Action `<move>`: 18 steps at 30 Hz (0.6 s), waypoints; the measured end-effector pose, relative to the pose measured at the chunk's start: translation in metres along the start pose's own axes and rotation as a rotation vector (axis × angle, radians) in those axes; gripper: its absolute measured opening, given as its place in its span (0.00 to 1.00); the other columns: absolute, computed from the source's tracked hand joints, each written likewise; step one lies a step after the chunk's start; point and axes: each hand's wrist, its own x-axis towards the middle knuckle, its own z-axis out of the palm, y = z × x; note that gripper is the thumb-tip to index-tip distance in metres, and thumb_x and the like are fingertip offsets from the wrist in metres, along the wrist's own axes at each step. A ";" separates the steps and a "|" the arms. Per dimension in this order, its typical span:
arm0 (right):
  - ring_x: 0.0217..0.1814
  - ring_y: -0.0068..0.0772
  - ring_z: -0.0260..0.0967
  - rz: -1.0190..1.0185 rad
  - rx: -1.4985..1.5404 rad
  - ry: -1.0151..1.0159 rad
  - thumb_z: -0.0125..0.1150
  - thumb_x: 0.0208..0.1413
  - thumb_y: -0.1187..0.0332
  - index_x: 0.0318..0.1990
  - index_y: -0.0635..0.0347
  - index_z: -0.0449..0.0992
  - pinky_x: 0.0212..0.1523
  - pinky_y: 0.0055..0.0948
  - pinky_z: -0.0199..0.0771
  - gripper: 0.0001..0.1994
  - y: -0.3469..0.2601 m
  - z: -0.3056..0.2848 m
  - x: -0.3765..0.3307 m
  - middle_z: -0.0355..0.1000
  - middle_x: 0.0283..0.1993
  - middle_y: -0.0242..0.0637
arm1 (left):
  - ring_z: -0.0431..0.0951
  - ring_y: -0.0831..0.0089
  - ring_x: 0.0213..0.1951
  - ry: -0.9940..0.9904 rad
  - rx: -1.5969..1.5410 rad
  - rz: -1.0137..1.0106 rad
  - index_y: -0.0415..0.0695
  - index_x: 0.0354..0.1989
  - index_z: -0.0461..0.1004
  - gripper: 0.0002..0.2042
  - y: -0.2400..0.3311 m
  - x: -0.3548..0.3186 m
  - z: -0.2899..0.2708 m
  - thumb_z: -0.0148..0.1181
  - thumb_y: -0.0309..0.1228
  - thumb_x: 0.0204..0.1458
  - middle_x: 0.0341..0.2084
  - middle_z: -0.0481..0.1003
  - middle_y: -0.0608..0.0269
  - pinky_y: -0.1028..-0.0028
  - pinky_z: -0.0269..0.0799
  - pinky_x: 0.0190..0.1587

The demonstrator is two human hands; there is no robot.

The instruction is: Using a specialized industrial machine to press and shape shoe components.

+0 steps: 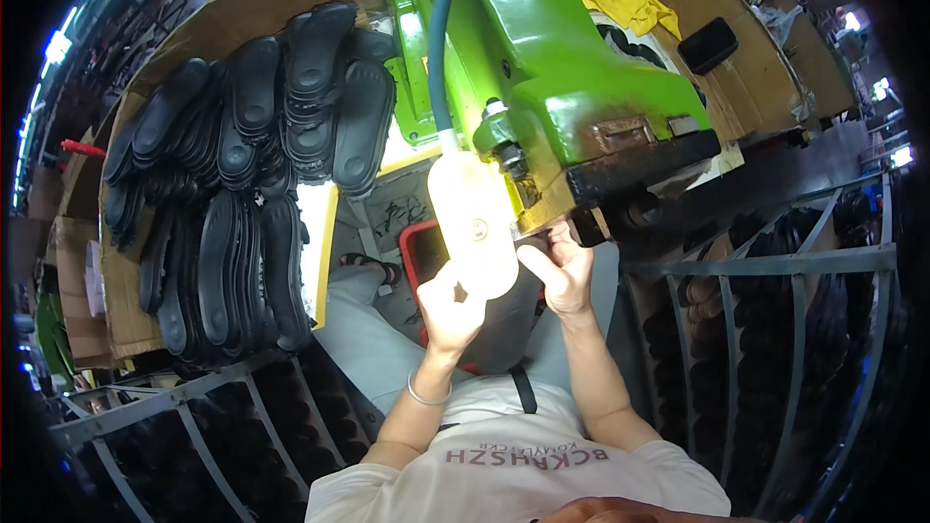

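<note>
A green machine (572,87) stands in front of me, its dark-edged head (639,165) reaching to the right. A glowing, overexposed oval lamp (475,223) hangs on a blue-grey flexible tube (443,39). My left hand (453,315) is at the lamp's lower left edge, its fingers lost behind the glare. My right hand (562,276) is just under the machine's head, right of the lamp, with fingers curled and thumb pointing left. What it grips, if anything, is hidden. Stacks of black shoe soles (242,107) fill the left side.
A cardboard box (136,315) surrounds the soles. Another box (741,87) at the right has a yellow cloth (635,8) and a black object (708,46). A red bin (418,232) sits between my legs. Metal racks (775,263) with dark items flank me.
</note>
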 end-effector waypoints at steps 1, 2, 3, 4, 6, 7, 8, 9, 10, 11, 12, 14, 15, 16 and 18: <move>0.42 0.22 0.68 -0.022 -0.006 -0.037 0.58 0.48 0.82 0.43 0.67 0.69 0.43 0.22 0.68 0.13 0.001 0.000 -0.001 0.71 0.40 0.35 | 0.76 0.76 0.27 -0.048 -0.065 -0.096 0.34 0.35 0.76 0.09 -0.002 -0.002 -0.001 0.62 0.21 0.44 0.27 0.77 0.58 0.77 0.72 0.32; 0.42 0.22 0.68 -0.022 0.000 -0.032 0.58 0.48 0.82 0.43 0.67 0.69 0.43 0.22 0.68 0.13 0.003 -0.002 -0.004 0.71 0.40 0.35 | 0.76 0.73 0.31 -0.096 -0.131 -0.192 0.35 0.38 0.76 0.12 -0.003 -0.004 -0.003 0.65 0.21 0.43 0.30 0.77 0.60 0.77 0.72 0.38; 0.42 0.22 0.68 -0.009 -0.036 0.006 0.59 0.48 0.81 0.44 0.67 0.68 0.43 0.22 0.68 0.14 0.007 -0.005 -0.009 0.70 0.41 0.35 | 0.76 0.75 0.30 -0.141 -0.154 -0.250 0.35 0.37 0.76 0.11 -0.002 -0.006 0.001 0.65 0.22 0.43 0.30 0.77 0.61 0.77 0.71 0.37; 0.43 0.22 0.67 0.002 -0.072 0.036 0.60 0.48 0.79 0.44 0.66 0.67 0.44 0.22 0.68 0.15 0.009 -0.007 -0.012 0.70 0.41 0.35 | 0.75 0.75 0.30 -0.194 -0.028 -0.104 0.36 0.36 0.76 0.10 -0.002 -0.002 0.006 0.64 0.23 0.44 0.29 0.77 0.61 0.76 0.71 0.35; 0.44 0.24 0.67 0.103 -0.129 0.076 0.64 0.47 0.72 0.46 0.66 0.65 0.46 0.25 0.68 0.20 0.007 -0.014 -0.038 0.69 0.43 0.36 | 0.75 0.74 0.30 -0.228 0.034 -0.250 0.37 0.35 0.76 0.09 -0.001 0.006 0.017 0.64 0.24 0.45 0.29 0.77 0.60 0.75 0.71 0.34; 0.47 0.26 0.66 0.243 -0.215 -0.017 0.66 0.46 0.70 0.49 0.67 0.66 0.48 0.27 0.67 0.23 0.012 -0.031 -0.057 0.70 0.44 0.38 | 0.75 0.73 0.31 -0.148 0.150 -0.097 0.36 0.34 0.76 0.09 -0.007 0.004 0.024 0.65 0.25 0.45 0.28 0.76 0.59 0.74 0.71 0.35; 0.48 0.26 0.67 0.341 -0.257 -0.164 0.68 0.44 0.67 0.50 0.70 0.67 0.48 0.26 0.67 0.27 0.016 -0.058 -0.075 0.71 0.45 0.40 | 0.75 0.73 0.31 -0.162 0.125 -0.093 0.36 0.34 0.76 0.09 -0.009 0.004 0.034 0.65 0.25 0.45 0.28 0.76 0.59 0.74 0.71 0.35; 0.47 0.26 0.68 0.472 -0.394 -0.307 0.68 0.43 0.68 0.50 0.72 0.68 0.48 0.26 0.67 0.26 0.018 -0.075 -0.094 0.72 0.45 0.40 | 0.75 0.73 0.31 -0.137 0.076 -0.121 0.35 0.35 0.75 0.09 -0.004 0.003 0.032 0.65 0.25 0.46 0.29 0.76 0.60 0.75 0.71 0.35; 0.45 0.27 0.69 0.569 -0.292 -0.324 0.69 0.43 0.69 0.48 0.73 0.69 0.48 0.27 0.68 0.25 0.020 -0.089 -0.111 0.72 0.43 0.39 | 0.75 0.74 0.32 -0.120 0.018 -0.154 0.35 0.36 0.74 0.10 -0.002 -0.002 0.031 0.64 0.24 0.46 0.29 0.76 0.60 0.76 0.71 0.36; 0.45 0.27 0.69 0.593 -0.115 -0.158 0.67 0.43 0.72 0.45 0.72 0.71 0.47 0.27 0.68 0.21 0.015 -0.091 -0.124 0.73 0.42 0.39 | 0.74 0.76 0.32 -0.154 -0.145 -0.221 0.34 0.38 0.73 0.10 -0.010 -0.008 0.027 0.62 0.21 0.47 0.31 0.75 0.61 0.78 0.71 0.36; 0.43 0.26 0.69 0.562 -0.081 -0.071 0.67 0.41 0.74 0.42 0.71 0.72 0.44 0.25 0.69 0.19 0.005 -0.102 -0.128 0.72 0.41 0.38 | 0.74 0.76 0.32 -0.153 -0.145 -0.228 0.34 0.38 0.73 0.10 -0.017 -0.013 0.026 0.62 0.21 0.47 0.31 0.75 0.61 0.78 0.71 0.36; 0.39 0.24 0.69 0.392 -0.089 0.078 0.64 0.39 0.74 0.39 0.69 0.70 0.42 0.23 0.68 0.17 -0.005 -0.128 -0.125 0.72 0.39 0.37 | 0.73 0.79 0.32 -0.161 -0.121 -0.109 0.34 0.40 0.71 0.11 -0.017 -0.014 0.026 0.60 0.18 0.48 0.31 0.74 0.63 0.80 0.70 0.36; 0.38 0.24 0.68 0.284 -0.040 0.162 0.62 0.40 0.73 0.38 0.68 0.70 0.42 0.23 0.67 0.15 -0.015 -0.127 -0.116 0.72 0.37 0.36 | 0.72 0.79 0.32 -0.170 -0.038 -0.154 0.33 0.40 0.71 0.11 -0.019 -0.018 0.024 0.60 0.16 0.47 0.31 0.74 0.63 0.81 0.69 0.36; 0.37 0.22 0.67 0.241 -0.043 0.182 0.60 0.42 0.72 0.39 0.68 0.69 0.42 0.22 0.66 0.15 -0.019 -0.139 -0.107 0.71 0.36 0.35 | 0.72 0.79 0.32 -0.170 -0.037 -0.152 0.33 0.40 0.71 0.11 -0.018 -0.016 0.023 0.60 0.16 0.47 0.31 0.74 0.63 0.81 0.69 0.36; 0.41 0.20 0.64 0.106 -0.149 0.288 0.59 0.44 0.72 0.42 0.66 0.67 0.43 0.20 0.64 0.16 -0.034 -0.142 -0.078 0.67 0.38 0.33 | 0.71 0.80 0.31 -0.208 0.063 -0.134 0.33 0.40 0.71 0.11 -0.016 -0.013 0.028 0.60 0.16 0.47 0.31 0.73 0.63 0.82 0.69 0.36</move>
